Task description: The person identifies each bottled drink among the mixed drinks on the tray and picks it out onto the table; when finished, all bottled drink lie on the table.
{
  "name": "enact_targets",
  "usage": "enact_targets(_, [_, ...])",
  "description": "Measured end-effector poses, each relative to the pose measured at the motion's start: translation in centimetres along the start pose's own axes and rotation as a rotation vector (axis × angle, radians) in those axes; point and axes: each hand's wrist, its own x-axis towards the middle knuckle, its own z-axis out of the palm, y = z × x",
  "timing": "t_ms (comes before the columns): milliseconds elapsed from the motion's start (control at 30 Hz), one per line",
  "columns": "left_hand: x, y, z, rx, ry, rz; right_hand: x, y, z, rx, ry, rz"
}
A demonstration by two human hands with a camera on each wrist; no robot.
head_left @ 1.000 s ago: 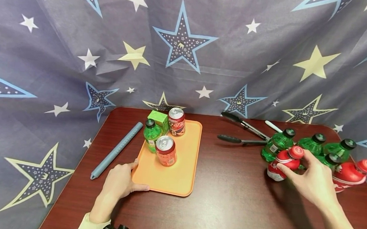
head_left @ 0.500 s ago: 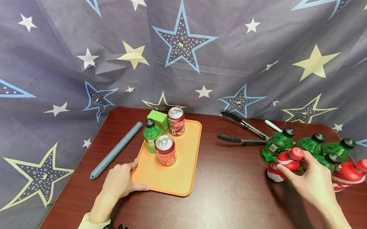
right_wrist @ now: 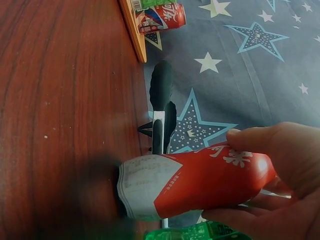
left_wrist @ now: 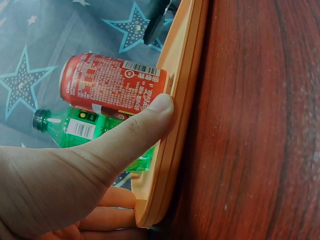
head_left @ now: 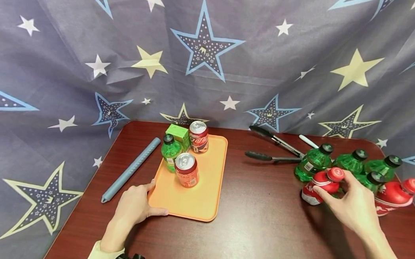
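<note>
At the front left corner of an orange tray (head_left: 209,185), my left hand (head_left: 133,204) grips the rim, its thumb along the front edge and its fingers on the left side. The tray bears a green bottle (head_left: 170,159), a green box (head_left: 179,135) and two red cola cans, one nearer (head_left: 190,179) and one farther back (head_left: 198,141). On the right, my right hand (head_left: 359,206) holds a red bottle with a red cap (head_left: 319,186) between thumb and fingers. The bottle leans, with its white lower part (right_wrist: 145,185) low over the table in the right wrist view.
Several green bottles (head_left: 349,164) crowd behind the right hand, and a larger red bottle (head_left: 396,198) stands to its right. Black-handled tongs (head_left: 280,159) lie open at the back, near a white stick (head_left: 308,141). A blue-grey rod (head_left: 130,171) lies left of the tray.
</note>
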Motion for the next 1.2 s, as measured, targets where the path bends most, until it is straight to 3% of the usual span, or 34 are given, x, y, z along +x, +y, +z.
enact_targets(300, [0.1,0.0,0.0,-0.003,-0.004,-0.001,0.8,-0.3,-0.7,-0.007,0.001,-0.021])
enact_targets(533, [0.2,0.0,0.0,0.003,-0.001,0.003,2.2,-1.9,-1.5,0.026,0.022,-0.03])
enact_targets(900, [0.2,0.0,0.1,0.002,-0.009,0.001,4.8,-5.8,-2.0,0.177,0.13,-0.014])
enact_targets(1200, [0.1,0.0,0.0,0.003,-0.011,-0.002,6.9,-10.7,-1.0,0.3,0.146,-0.122])
